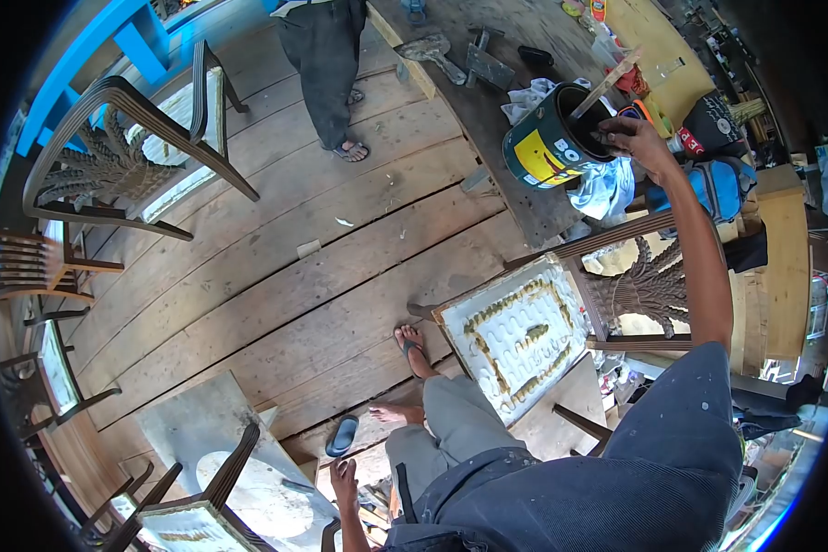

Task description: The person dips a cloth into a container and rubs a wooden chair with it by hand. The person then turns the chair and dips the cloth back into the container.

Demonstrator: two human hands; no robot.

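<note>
My right hand (pixel 627 143) is at the rim of a dark green can (pixel 535 138) with a yellow label. Its fingers are bent together at the can's opening; what they hold, if anything, is hidden. A flat wooden stick (pixel 605 85) stands tilted in the can. My left hand (pixel 345 480) hangs low beside my leg, fingers loosely bent and apart, with nothing visible in it. In front of me a wooden chair with a carved back (pixel 649 287) has a white seat (pixel 543 317), marked with yellow-brown lines of a glue-like substance.
The can stands on a workbench (pixel 488 120) with a scraper (pixel 432 53), white rags (pixel 607 189) and a blue bag (pixel 708 189). Several other chairs stand left, one with a carved back (pixel 120 166). Another person's legs (pixel 322 74) are beyond the plank floor (pixel 276 267). A slipper (pixel 342 435) lies near my feet.
</note>
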